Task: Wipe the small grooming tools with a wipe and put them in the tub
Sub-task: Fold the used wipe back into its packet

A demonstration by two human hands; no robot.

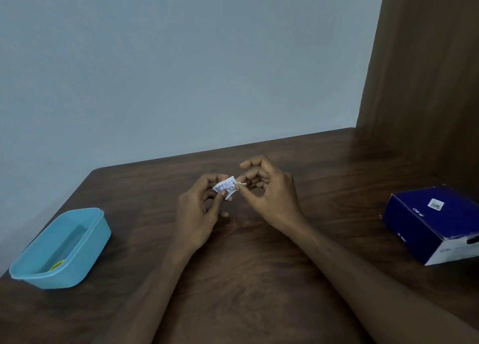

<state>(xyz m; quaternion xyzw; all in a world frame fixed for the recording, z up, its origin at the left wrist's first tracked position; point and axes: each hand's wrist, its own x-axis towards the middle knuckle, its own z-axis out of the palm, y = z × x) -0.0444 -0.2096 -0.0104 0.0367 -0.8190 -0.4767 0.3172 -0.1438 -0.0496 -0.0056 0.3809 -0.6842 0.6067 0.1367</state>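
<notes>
While both forearms reach in from the bottom edge of the head view, the left hand [199, 209] and the right hand [269, 196] meet above the middle of the dark wooden table [259, 266]. The left thumb and fingers are pinched on a small white sachet [225, 187] with blue print, its open end turned toward the right hand. The right thumb and forefinger are closed on a pale strip [241, 184] sticking out of that sachet; it is probably the wipe, though it is too small to tell for sure. The other right fingers are curled loosely above it.

A light blue tub [62, 247] stands uncovered on the table well to the left, near the edge. Something yellow [58, 264] lies on its floor at the near end; its shape is unclear. A dark blue box [435, 224] rests on the table far to the right, beside a brown wooden panel [427, 71]. A plain pale wall [181, 58] stands behind the table.
</notes>
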